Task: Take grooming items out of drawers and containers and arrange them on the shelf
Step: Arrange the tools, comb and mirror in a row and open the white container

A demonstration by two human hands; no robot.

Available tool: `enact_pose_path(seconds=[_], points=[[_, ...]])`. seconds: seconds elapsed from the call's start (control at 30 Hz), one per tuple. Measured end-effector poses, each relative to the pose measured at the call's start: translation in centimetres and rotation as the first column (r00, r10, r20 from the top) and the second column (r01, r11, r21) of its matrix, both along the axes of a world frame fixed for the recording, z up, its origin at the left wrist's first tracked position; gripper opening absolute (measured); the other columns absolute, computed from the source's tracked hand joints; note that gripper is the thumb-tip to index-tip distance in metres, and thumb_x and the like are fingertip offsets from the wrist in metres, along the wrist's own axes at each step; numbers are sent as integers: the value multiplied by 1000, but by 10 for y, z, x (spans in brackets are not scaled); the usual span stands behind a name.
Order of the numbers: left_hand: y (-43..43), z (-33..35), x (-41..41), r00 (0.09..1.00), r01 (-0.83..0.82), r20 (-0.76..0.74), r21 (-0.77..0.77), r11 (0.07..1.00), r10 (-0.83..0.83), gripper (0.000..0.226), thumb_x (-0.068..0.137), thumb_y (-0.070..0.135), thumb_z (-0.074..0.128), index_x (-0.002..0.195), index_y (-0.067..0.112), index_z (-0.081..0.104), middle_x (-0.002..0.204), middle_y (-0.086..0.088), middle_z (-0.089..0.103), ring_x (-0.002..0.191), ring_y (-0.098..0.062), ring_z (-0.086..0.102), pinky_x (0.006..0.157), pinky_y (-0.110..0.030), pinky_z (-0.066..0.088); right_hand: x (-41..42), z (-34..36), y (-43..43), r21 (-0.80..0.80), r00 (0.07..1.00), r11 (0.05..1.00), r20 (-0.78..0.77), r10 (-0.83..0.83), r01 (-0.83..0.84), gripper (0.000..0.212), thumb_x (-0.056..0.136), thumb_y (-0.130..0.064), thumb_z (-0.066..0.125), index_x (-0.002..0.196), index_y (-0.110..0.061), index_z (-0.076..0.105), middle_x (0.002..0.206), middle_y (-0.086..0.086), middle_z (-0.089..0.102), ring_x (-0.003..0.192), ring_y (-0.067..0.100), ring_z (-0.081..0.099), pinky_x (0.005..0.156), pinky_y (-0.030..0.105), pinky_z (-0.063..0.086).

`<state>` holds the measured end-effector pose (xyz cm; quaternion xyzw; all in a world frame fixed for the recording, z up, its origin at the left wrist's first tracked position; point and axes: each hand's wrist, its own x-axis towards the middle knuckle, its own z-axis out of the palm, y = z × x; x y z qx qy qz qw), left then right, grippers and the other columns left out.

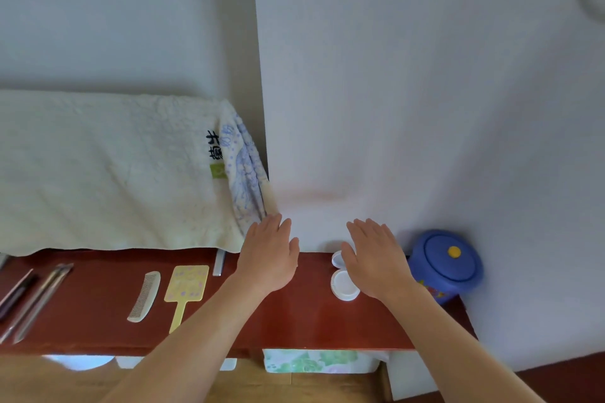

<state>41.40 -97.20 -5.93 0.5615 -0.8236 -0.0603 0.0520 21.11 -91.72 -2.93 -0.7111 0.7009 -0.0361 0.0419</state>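
My left hand (270, 258), right hand (376, 263) flat, fingers apart, empty | small white plastic clamshell case (342, 280) at right hand's 9 o'clock: light, slick; pinch rim.

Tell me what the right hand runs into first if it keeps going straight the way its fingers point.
Most likely the white wall. The right hand is flat and open above the red shelf, fingers aimed at the wall with nothing visible between. The gap is hard to judge from this angle.
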Motion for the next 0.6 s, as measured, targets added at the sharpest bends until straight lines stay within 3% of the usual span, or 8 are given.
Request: enact_pose_path(seconds=[0.1,0.27,0.37,0.47,0.6], points=[[0,3,5,1000,-20,-1,-14,1000,20,62,94,42,13,136,11,47,140,-3,47,130,-23,42,105,-38,37,3,2,0,2,1000,1000,8,19,-19,49,103,-33,31,146,-11,37,148,4,43,137,24,34,114,32,17],[4,12,11,1000,-28,-8,-22,999,27,75,86,44,1,135,13,48,134,0,50,125,-21,46,103,-37,40,4,4,-4,-3,999,999,36,39,-39,49,102,-33,29,143,-9,41,147,6,45,137,26,35,113,34,22],[12,17,13,997,-73,-16,-12,997,73,53,96,38,21,136,16,47,131,2,51,123,-18,47,101,-35,41,1,7,-5,12,996,997,48,73,-74,48,103,-32,29,145,-9,38,150,5,40,140,25,31,114,32,20],[22,22,14,993,-115,-5,-23,993,115,56,95,36,20,138,13,47,131,-2,54,122,-21,50,99,-37,43,-5,13,-6,3,992,993,51,118,-118,48,104,-31,31,146,-9,36,152,5,38,141,24,29,114,31,19],[39,28,12,979,-202,28,-39,979,203,46,98,32,33,135,8,49,131,-8,55,123,-27,48,99,-42,42,-10,20,-6,2,981,983,57,184,-184,48,104,-32,31,146,-9,37,151,6,39,140,24,31,113,32,21]])
